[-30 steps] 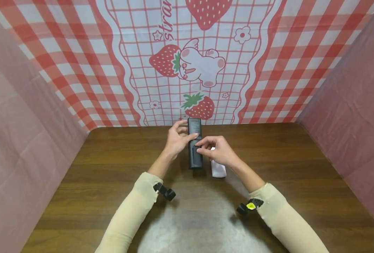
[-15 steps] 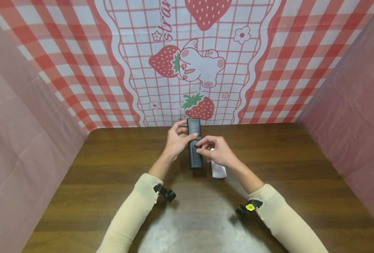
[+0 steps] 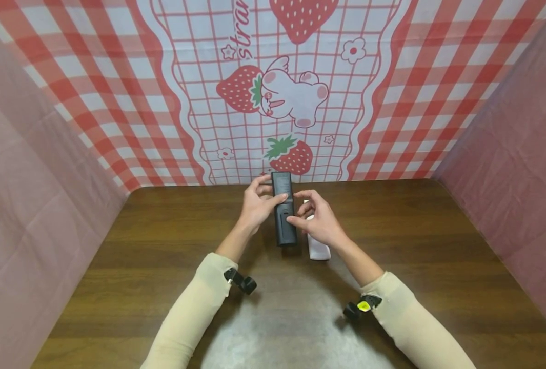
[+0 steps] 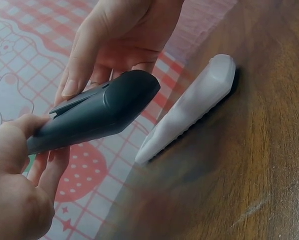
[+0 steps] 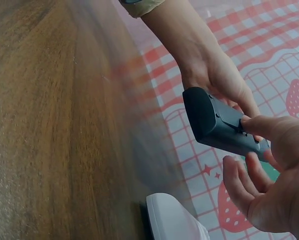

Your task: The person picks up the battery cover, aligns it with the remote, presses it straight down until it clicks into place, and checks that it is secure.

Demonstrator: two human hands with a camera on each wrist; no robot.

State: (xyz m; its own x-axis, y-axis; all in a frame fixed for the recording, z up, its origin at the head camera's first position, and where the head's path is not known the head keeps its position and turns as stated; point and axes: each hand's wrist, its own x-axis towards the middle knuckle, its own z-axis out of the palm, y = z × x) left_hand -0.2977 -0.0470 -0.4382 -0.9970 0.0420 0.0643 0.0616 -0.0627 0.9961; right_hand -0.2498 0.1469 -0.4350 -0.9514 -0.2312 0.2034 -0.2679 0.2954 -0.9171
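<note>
My left hand (image 3: 258,206) grips a black remote control (image 3: 282,233) by its side, back face up, thumb across its middle. In the left wrist view the battery cover (image 4: 72,106) on the remote's back is tilted up, with a gap under one end. My right hand (image 3: 319,219) is at the remote's right side. Its thumb touches the cover, while the index finger is extended by the remote's edge and the other fingers are loosely bent. Beneath the right hand, a slim white object (image 3: 319,249), shaped like a remote control, lies on the table.
The brown wooden table (image 3: 162,246) ends at a strawberry-and-gingham cloth (image 3: 392,128) behind the hands. Pink cloth hangs at the left (image 3: 37,195) and right sides. Each sleeved forearm wears a small black wrist camera (image 3: 247,285).
My right index finger has drawn back from the remote's back to beside its edge, while the thumb stays on the cover. The left hand still grips the remote, which shifted slightly left.
</note>
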